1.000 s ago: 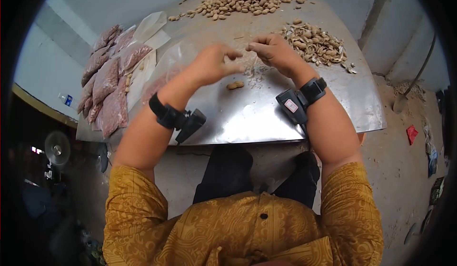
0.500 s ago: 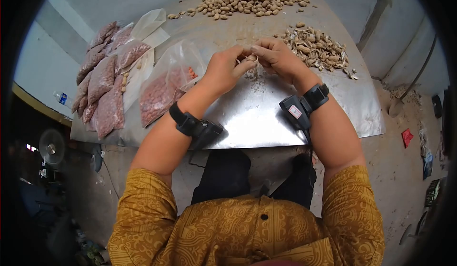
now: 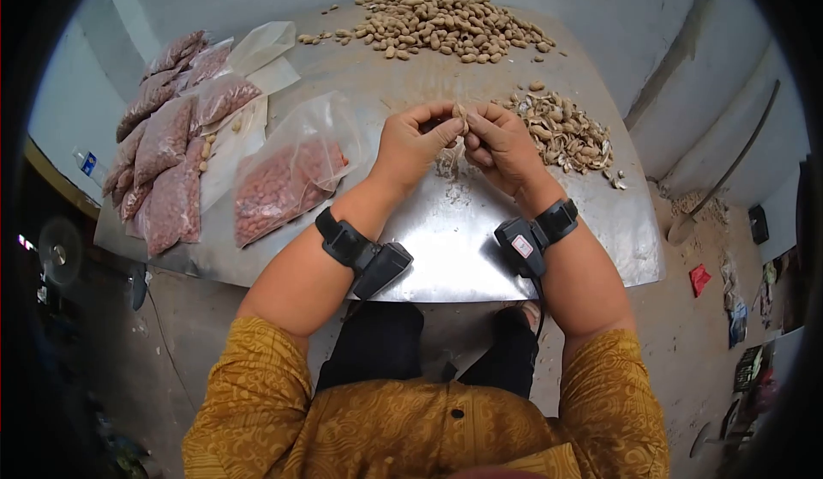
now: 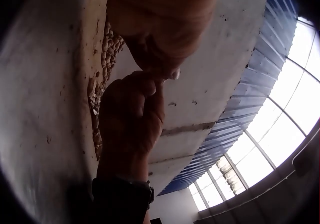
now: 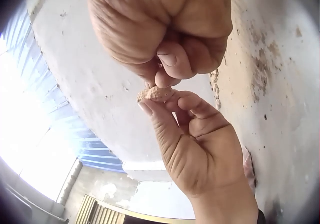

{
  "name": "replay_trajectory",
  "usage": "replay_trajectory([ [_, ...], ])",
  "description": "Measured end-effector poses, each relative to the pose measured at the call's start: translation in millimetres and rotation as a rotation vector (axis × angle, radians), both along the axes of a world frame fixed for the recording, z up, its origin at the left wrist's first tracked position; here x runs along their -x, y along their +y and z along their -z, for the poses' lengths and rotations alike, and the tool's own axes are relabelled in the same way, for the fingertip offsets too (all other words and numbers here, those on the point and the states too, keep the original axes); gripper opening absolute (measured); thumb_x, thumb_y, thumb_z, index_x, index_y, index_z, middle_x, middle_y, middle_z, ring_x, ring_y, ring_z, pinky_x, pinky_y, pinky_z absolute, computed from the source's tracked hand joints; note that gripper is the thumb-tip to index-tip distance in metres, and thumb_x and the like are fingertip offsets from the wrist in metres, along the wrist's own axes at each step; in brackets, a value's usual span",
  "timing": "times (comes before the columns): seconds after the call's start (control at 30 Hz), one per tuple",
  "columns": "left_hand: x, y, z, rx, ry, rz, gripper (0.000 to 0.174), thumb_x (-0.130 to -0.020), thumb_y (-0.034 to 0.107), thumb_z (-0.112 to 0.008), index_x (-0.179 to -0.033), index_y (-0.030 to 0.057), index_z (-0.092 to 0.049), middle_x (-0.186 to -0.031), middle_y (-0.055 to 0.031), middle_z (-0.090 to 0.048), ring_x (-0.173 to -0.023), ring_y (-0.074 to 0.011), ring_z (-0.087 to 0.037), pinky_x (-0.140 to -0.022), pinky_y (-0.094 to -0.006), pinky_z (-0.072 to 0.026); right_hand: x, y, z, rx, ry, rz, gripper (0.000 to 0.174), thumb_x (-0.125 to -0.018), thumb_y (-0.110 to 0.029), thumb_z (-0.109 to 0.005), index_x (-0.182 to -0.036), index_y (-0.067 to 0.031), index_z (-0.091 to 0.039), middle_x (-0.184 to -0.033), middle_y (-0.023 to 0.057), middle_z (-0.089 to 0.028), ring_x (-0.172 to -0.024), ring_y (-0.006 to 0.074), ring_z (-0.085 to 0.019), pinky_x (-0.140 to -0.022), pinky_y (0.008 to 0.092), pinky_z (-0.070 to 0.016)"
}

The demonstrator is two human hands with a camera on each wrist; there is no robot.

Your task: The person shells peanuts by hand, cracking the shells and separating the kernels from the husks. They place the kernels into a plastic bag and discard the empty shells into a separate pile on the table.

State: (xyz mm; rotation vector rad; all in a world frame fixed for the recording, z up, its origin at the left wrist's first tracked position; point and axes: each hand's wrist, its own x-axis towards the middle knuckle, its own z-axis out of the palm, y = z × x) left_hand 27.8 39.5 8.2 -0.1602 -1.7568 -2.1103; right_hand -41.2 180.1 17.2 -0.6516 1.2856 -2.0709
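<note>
Over the middle of the metal-topped table, a peanut in its shell (image 5: pixel 156 94) is between both hands. My left hand (image 3: pixel 411 144) pinches it between thumb and fingers, seen most clearly in the right wrist view. My right hand (image 3: pixel 507 146) meets it from the other side, its thumb and forefinger on the shell and the other fingers curled in. In the left wrist view the hands overlap at the fingertips and mostly hide the peanut. Shell crumbs (image 3: pixel 454 189) lie on the table beneath.
Unshelled peanuts (image 3: pixel 446 29) are heaped at the table's back. Broken shells (image 3: pixel 570 132) lie to the right. An open clear bag of reddish kernels (image 3: pixel 279 192) stands left of my left forearm, and several filled bags (image 3: pixel 163 136) are stacked farther left.
A peanut that lay on the table below the hands is now lifted between them. The hands have come together from apart, and the left forearm has shifted right, uncovering the open bag.
</note>
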Motion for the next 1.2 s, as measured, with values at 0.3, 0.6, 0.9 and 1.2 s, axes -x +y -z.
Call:
replay_trajectory([
  [0.3, 0, 1, 4, 0.148, -0.049, -0.045, 0.024, -0.089, 0.019, -0.056, -0.102, -0.0002, -0.06, -0.075, 0.0001, -0.056, -0.064, -0.0052, -0.05, -0.056, -0.0185, -0.041, -2, -5, 5, -0.063, 0.149, 0.077, 0.019, -0.086, -0.018, -0.06, -0.097, -0.0024, -0.06, -0.067, -0.0025, -0.052, -0.047, 0.0025, -0.038, -0.041, 0.0162, -0.0287],
  [0.6, 2, 2, 17, 0.117, -0.105, -0.037, 0.02, -0.09, 0.018, -0.053, -0.096, -0.0006, -0.06, -0.078, 0.0, -0.057, -0.065, -0.0043, -0.049, -0.055, -0.0186, -0.0401, -11, -9, 5, -0.173, 0.23, 0.073, 0.032, -0.082, -0.02, -0.066, -0.106, -0.0002, -0.059, -0.068, -0.0052, -0.052, -0.048, 0.001, -0.037, -0.042, 0.016, -0.0269],
  [0.9, -6, 0, 6, -0.031, -0.155, 0.053, 0.021, -0.09, 0.02, -0.054, -0.092, 0.0001, -0.06, -0.08, -0.0004, -0.058, -0.07, -0.0062, -0.052, -0.063, -0.0203, -0.0435, -15, -12, 6, -0.119, 0.175, 0.095, 0.036, -0.081, -0.016, -0.067, -0.111, 0.0009, -0.057, -0.066, -0.0069, -0.05, -0.053, 0.0002, -0.04, -0.046, 0.0157, -0.029],
  [1.2, -6, -18, 8, -0.269, -0.262, 0.351, 0.023, -0.086, 0.025, -0.06, -0.096, 0.0042, -0.057, -0.092, -0.0036, -0.061, -0.083, -0.0107, -0.058, -0.075, -0.0229, -0.0477, -12, -3, -1, -0.288, 0.508, 0.04, 0.05, -0.079, -0.007, -0.065, -0.127, -0.0077, -0.049, -0.067, -0.0077, -0.045, -0.059, 0.0009, -0.039, -0.054, 0.0159, -0.0336],
])
